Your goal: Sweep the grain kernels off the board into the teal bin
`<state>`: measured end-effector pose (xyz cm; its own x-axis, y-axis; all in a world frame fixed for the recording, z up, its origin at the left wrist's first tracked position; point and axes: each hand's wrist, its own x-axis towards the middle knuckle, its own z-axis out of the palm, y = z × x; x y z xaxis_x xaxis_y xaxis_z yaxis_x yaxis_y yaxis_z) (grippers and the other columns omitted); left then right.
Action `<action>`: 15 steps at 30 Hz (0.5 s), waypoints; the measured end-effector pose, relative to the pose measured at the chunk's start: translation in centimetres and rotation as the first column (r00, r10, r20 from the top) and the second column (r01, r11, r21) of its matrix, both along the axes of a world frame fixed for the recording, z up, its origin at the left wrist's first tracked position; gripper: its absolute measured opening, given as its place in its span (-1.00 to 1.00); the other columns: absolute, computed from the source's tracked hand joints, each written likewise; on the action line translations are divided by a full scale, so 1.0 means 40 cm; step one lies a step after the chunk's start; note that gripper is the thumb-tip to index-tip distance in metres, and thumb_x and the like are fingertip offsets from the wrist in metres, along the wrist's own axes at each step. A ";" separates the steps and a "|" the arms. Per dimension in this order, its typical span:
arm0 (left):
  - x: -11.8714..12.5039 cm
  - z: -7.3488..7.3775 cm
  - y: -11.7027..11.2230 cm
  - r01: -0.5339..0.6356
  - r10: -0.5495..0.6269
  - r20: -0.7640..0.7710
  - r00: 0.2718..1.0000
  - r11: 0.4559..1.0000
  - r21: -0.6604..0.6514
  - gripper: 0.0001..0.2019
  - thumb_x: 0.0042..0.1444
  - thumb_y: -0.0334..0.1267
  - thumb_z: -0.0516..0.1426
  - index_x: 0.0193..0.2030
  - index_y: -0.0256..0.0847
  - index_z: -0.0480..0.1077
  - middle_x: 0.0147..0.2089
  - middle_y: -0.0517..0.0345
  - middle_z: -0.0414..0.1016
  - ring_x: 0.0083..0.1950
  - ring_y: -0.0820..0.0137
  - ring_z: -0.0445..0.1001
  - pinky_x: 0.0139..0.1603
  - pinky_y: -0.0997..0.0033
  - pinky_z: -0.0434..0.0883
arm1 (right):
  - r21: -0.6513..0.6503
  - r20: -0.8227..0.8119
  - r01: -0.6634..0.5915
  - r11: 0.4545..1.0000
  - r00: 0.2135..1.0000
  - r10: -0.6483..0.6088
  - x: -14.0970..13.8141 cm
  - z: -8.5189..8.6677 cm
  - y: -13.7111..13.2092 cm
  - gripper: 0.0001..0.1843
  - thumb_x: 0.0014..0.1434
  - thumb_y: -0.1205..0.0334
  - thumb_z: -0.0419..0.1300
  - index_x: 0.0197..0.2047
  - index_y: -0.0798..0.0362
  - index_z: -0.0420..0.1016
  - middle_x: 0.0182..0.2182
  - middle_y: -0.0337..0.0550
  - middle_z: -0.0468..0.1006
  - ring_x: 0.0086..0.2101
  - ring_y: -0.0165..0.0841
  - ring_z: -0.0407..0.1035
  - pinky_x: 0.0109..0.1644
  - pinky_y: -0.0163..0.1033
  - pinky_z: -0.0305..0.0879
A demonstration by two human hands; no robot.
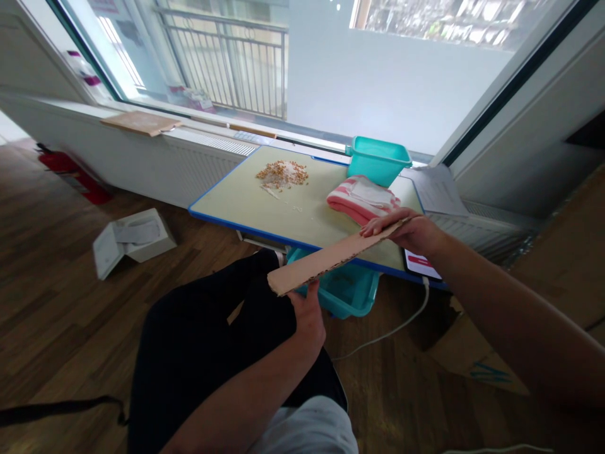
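A long strip of torn brown cardboard (331,257) is held between both hands above my lap. My left hand (309,315) grips its near, ragged end from below, fingers curled. My right hand (409,230) holds the far end, fingers laid along its top edge, just over the front of a small blue-edged table (246,195). On the table lies a pile of grains and white powder (282,174), a folded red-and-white striped cloth (363,198) and a teal plastic bin (378,160).
A second teal bin (347,293) sits under the table's front edge. A phone (420,263) with a white cable (392,329) lies at the table's right corner. An open white box (130,239) rests on the wood floor at left. Cardboard (142,122) lies on the windowsill.
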<state>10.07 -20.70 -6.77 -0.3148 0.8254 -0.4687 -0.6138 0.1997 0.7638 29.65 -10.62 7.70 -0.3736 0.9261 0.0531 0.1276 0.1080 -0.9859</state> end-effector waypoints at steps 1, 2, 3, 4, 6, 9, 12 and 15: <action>0.000 0.000 -0.001 0.002 -0.002 0.017 1.000 1.000 -0.002 -0.29 0.05 -0.10 0.31 0.29 0.12 0.09 0.21 0.08 0.43 0.15 0.24 0.50 0.11 0.18 0.51 | -0.010 -0.002 0.029 1.000 1.000 -0.029 -0.005 0.003 -0.011 -0.86 -0.21 0.16 0.43 -0.51 -0.01 0.64 -0.42 -0.10 0.67 -0.25 -0.15 0.57 -0.01 -0.04 0.48; 0.000 0.001 -0.001 0.005 -0.005 0.036 0.999 1.000 -0.007 -0.30 0.06 -0.11 0.30 0.29 0.11 0.09 0.20 0.08 0.44 0.13 0.25 0.51 0.11 0.17 0.50 | -0.018 -0.011 0.058 0.998 0.998 -0.058 -0.011 0.005 -0.022 -0.87 -0.22 0.17 0.43 -0.50 -0.04 0.64 -0.41 -0.12 0.67 -0.25 -0.15 0.57 0.00 -0.03 0.48; -0.001 0.002 -0.002 0.007 -0.006 0.055 0.998 1.000 -0.013 -0.31 0.06 -0.12 0.30 0.29 0.10 0.09 0.18 0.08 0.45 0.11 0.26 0.52 0.12 0.17 0.50 | -0.019 -0.027 0.089 0.996 0.996 -0.090 -0.017 0.006 -0.032 -0.87 -0.22 0.18 0.43 -0.49 -0.06 0.64 -0.40 -0.15 0.68 -0.25 -0.14 0.57 0.02 -0.01 0.47; -0.002 0.003 -0.003 0.006 -0.005 0.071 0.997 1.000 -0.017 -0.32 0.07 -0.13 0.30 0.28 0.09 0.09 0.17 0.07 0.45 0.09 0.27 0.53 0.12 0.16 0.50 | -0.010 -0.050 0.123 0.992 0.991 -0.123 -0.021 0.006 -0.041 -0.87 -0.22 0.19 0.42 -0.48 -0.08 0.64 -0.39 -0.17 0.68 -0.23 -0.13 0.57 0.03 0.00 0.47; -0.004 0.006 -0.004 -0.002 0.003 0.087 0.996 1.000 -0.016 -0.32 0.07 -0.15 0.30 0.27 0.06 0.09 0.16 0.07 0.45 0.09 0.28 0.52 0.14 0.17 0.49 | 0.027 -0.105 0.192 0.981 0.977 -0.188 -0.022 0.008 -0.056 -0.86 -0.22 0.22 0.41 -0.47 -0.09 0.63 -0.39 -0.19 0.68 -0.20 -0.12 0.57 0.04 0.02 0.46; -0.006 0.009 -0.004 -0.007 0.008 0.074 0.997 1.000 -0.012 -0.34 0.08 -0.16 0.30 0.27 0.06 0.10 0.17 0.08 0.44 0.13 0.29 0.50 0.16 0.17 0.48 | 0.092 -0.194 0.329 0.940 0.932 -0.307 -0.004 0.017 -0.078 -0.81 -0.24 0.29 0.42 -0.45 -0.11 0.63 -0.40 -0.25 0.66 -0.23 -0.19 0.57 0.04 -0.03 0.47; -0.006 0.011 -0.002 -0.005 0.006 0.080 0.997 1.000 -0.016 -0.36 0.09 -0.18 0.29 0.26 0.08 0.11 0.18 0.09 0.44 0.13 0.29 0.50 0.17 0.16 0.48 | 0.162 -0.282 0.463 0.871 0.868 -0.408 0.024 0.043 -0.121 -0.73 -0.23 0.38 0.43 -0.40 -0.13 0.65 -0.40 -0.32 0.67 -0.29 -0.29 0.56 0.04 -0.10 0.48; -0.006 0.013 -0.001 -0.012 0.013 0.079 0.997 1.000 -0.012 -0.38 0.11 -0.20 0.27 0.26 0.07 0.12 0.17 0.10 0.44 0.13 0.30 0.50 0.21 0.15 0.45 | 0.322 -0.318 0.567 0.758 0.819 -0.478 0.043 0.072 -0.198 -0.69 -0.08 0.40 0.40 -0.28 -0.20 0.67 -0.31 -0.34 0.68 -0.22 -0.25 0.57 0.13 -0.04 0.46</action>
<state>9.84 -20.73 -6.25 -0.2865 0.8159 -0.5022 -0.6749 0.2002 0.7102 31.36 -18.54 10.59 0.2241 0.8568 0.4644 0.0798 0.4588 -0.8849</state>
